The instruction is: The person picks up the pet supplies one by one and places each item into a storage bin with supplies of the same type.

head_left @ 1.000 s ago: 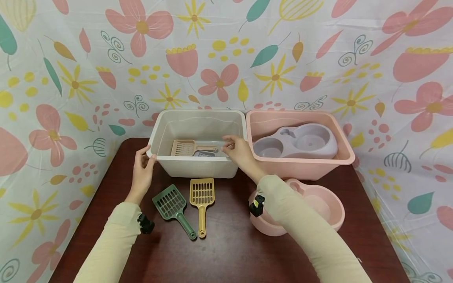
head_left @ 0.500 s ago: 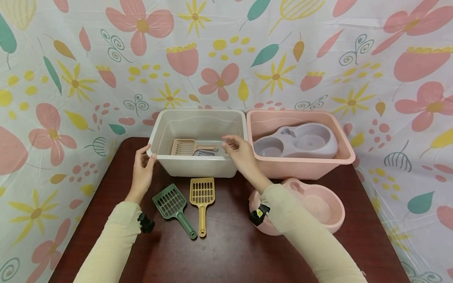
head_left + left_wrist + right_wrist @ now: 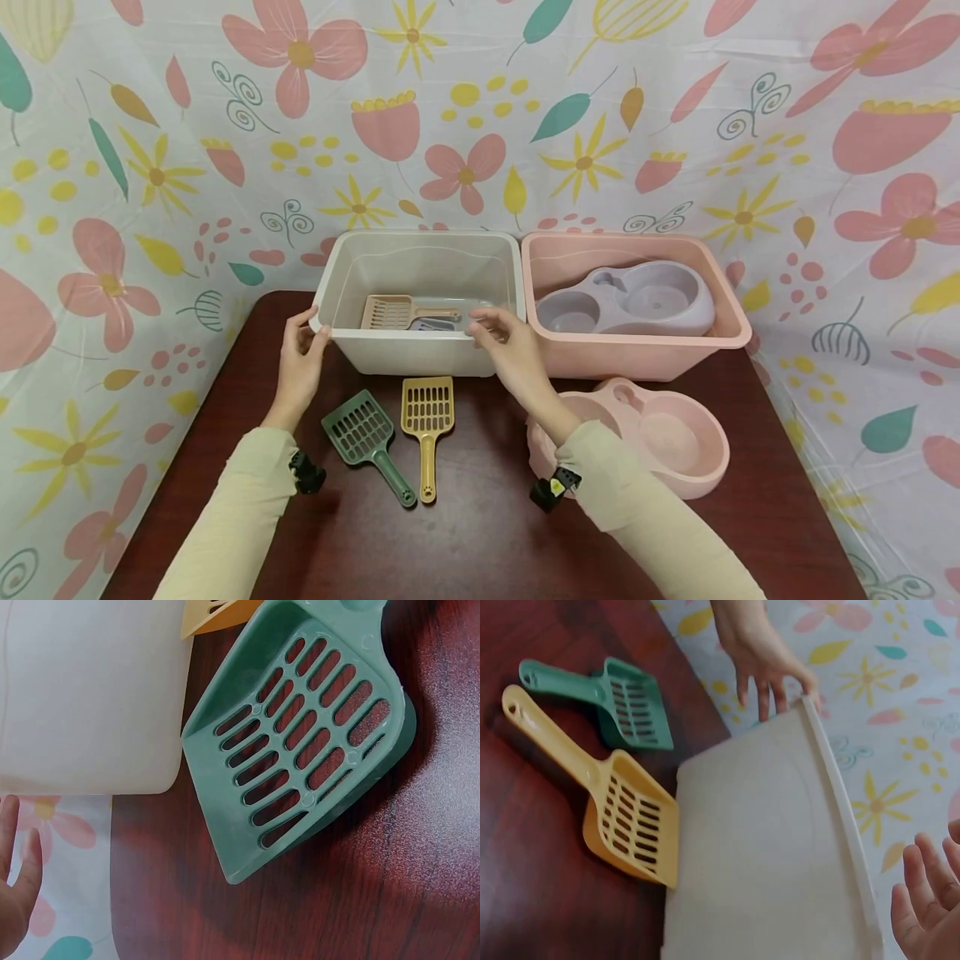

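Observation:
At its front left corner, the light grey litter box [image 3: 420,354] is held by my left hand [image 3: 298,371], thumb and fingers on the rim. My right hand [image 3: 517,358] hovers by the front right part of the box, its fingers loosely bent and holding nothing; in the right wrist view that hand [image 3: 934,915] is apart from the rim. Inside the box lie a beige litter scoop [image 3: 390,313] and, partly hidden beneath it, a grey scoop [image 3: 433,324]. A green litter scoop [image 3: 360,429] and a yellow litter scoop [image 3: 428,408] lie on the table before the box.
A pink litter box [image 3: 615,360] stands against the grey one's right side, with a grey double pet bowl [image 3: 660,296] in it. Partly under my right forearm sits a pink double bowl [image 3: 675,442]. The dark red table [image 3: 420,554] meets a flowered cloth [image 3: 480,100] behind.
My right hand has shifted slightly down and toward me at the box's right side, and its forearm has moved a little. The left hand keeps its place on the corner.

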Demonstrator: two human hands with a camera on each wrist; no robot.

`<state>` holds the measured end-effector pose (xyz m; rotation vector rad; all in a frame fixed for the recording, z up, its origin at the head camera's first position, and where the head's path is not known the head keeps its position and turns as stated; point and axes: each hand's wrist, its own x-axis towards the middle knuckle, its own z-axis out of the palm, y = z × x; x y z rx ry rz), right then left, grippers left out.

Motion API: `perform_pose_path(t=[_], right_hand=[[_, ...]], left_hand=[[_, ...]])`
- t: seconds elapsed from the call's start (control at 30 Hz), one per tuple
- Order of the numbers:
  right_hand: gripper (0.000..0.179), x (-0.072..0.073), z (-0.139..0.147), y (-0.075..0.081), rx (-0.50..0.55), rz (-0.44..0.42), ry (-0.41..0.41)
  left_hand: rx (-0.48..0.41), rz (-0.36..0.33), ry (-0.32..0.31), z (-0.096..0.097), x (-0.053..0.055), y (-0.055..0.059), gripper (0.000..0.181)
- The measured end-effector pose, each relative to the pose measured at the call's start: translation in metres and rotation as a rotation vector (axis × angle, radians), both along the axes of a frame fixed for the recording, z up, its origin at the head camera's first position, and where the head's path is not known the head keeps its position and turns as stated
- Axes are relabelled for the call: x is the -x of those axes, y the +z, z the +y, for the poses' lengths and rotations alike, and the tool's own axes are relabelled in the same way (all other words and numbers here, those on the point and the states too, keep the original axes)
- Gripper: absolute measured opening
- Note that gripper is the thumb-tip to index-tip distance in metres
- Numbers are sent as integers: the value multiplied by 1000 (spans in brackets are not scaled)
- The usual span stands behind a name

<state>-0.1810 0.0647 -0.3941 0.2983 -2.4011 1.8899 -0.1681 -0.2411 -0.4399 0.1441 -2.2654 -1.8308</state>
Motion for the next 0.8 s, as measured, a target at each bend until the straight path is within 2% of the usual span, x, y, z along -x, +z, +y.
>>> perform_pose_path(t=[0.1, 0.23, 0.5, 0.7, 0.8], right_hand=[[20, -7, -1, -3, 59, -15, -5], [20, -18, -3, -8, 88, -41, -3], [21, -38, -7, -17, 127, -95, 16], [20, -55, -10, -12, 112, -139, 36], [19, -60, -10, -18, 120, -164, 40]], left_hand=[[26, -3, -5, -1, 0, 0, 49], [68, -14, -8, -3, 0, 1, 50], [67, -15, -16, -4, -2, 3, 50], [56, -10, -20, -3, -2, 2, 50], [47, -12, -16, -2, -1, 1, 50]])
